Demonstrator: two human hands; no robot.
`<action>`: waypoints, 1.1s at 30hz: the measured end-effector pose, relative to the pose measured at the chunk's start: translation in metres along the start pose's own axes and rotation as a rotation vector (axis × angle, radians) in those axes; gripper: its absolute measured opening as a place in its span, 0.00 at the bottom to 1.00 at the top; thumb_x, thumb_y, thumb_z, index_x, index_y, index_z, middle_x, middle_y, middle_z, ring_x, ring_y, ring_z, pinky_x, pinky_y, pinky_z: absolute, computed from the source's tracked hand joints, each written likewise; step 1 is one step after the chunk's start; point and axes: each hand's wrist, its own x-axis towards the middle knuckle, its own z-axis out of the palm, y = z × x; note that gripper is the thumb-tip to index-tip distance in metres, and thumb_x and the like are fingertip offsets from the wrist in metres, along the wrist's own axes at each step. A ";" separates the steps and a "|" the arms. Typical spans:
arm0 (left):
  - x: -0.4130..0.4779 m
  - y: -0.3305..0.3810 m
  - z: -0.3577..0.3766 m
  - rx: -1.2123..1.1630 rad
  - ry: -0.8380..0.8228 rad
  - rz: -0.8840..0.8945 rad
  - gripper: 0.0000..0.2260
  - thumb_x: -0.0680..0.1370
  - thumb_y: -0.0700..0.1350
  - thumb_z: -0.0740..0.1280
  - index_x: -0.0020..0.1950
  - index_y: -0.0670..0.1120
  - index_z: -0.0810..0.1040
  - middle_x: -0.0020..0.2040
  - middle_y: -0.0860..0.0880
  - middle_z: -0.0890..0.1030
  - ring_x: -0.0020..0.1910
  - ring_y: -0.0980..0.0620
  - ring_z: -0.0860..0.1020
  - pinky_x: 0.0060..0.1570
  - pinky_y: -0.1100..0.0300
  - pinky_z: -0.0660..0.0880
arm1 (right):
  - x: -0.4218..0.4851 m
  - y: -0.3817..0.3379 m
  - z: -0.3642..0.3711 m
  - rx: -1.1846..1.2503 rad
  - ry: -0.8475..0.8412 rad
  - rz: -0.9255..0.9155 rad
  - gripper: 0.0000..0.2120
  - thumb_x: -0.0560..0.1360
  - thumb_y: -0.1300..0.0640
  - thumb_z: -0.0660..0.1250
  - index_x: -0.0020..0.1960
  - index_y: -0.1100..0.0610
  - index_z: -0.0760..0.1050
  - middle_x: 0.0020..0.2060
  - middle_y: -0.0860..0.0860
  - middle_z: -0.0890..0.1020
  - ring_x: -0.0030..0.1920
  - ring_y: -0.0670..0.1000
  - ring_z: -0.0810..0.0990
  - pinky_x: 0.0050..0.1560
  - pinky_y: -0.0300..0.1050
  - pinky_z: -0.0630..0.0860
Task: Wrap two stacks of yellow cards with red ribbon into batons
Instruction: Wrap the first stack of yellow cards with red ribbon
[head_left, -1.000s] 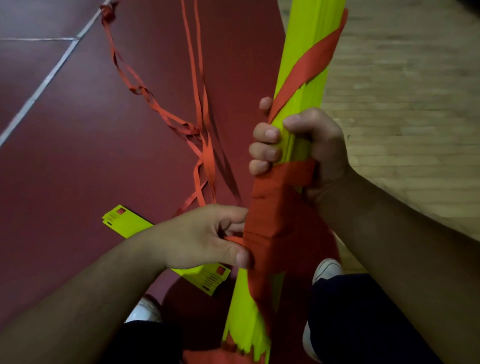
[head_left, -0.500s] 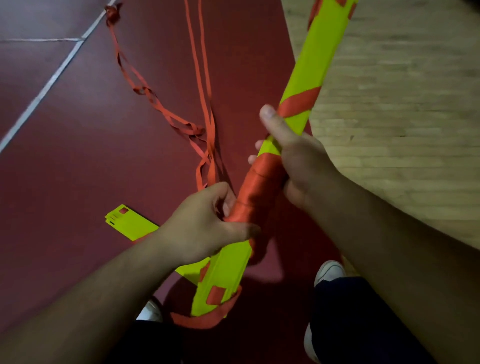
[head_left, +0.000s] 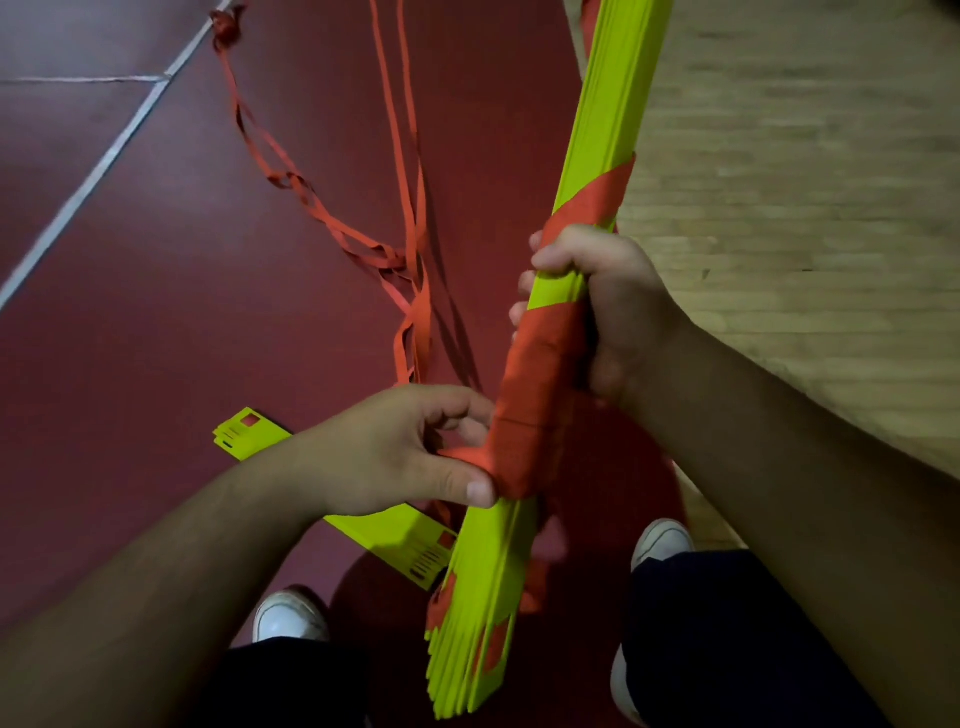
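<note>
While clamping the yellow card stack mid-length in the curled right hand, aslant above the floor, pinching the red ribbon at the wrap's lower edge with the left hand. Mid-wrap, apparently. Next: keep tension, wind another turn downward.

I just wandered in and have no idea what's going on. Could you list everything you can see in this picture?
Long stack of yellow cards: one, yellow, held slanted, top right to bottom centre.
Red ribbon: count unclear, red, wound in bands round the held stack; loose tangled strands on the floor behind.
Second stack of yellow cards: one, yellow with red squares, flat on the floor under the left forearm.
Dark red floor: one, white lines, left.
Wooden floor: one, pale, right.
White shoes: two, bottom.
Left hand: one, pinches the ribbon at the wrap's lower edge.
Right hand: one, grips the held stack.
</note>
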 end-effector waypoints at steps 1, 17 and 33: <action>-0.001 0.002 0.000 -0.039 -0.019 0.011 0.21 0.68 0.50 0.78 0.57 0.44 0.79 0.45 0.43 0.83 0.42 0.57 0.79 0.42 0.66 0.74 | -0.001 0.000 0.001 0.028 -0.036 0.003 0.05 0.73 0.63 0.61 0.41 0.56 0.72 0.30 0.53 0.72 0.31 0.53 0.71 0.33 0.42 0.73; 0.006 0.002 0.023 0.039 0.282 -0.067 0.34 0.58 0.55 0.80 0.50 0.35 0.70 0.41 0.35 0.75 0.40 0.50 0.72 0.37 0.43 0.72 | 0.006 0.008 -0.003 -0.073 -0.001 -0.162 0.14 0.69 0.49 0.71 0.50 0.57 0.75 0.44 0.60 0.81 0.42 0.59 0.81 0.41 0.51 0.79; -0.001 0.020 -0.002 0.311 0.188 -0.045 0.19 0.62 0.47 0.82 0.50 0.52 0.82 0.40 0.50 0.84 0.39 0.53 0.83 0.41 0.58 0.78 | 0.002 0.006 0.001 -0.179 0.051 -0.142 0.08 0.72 0.66 0.71 0.40 0.57 0.74 0.29 0.55 0.78 0.27 0.54 0.78 0.30 0.44 0.76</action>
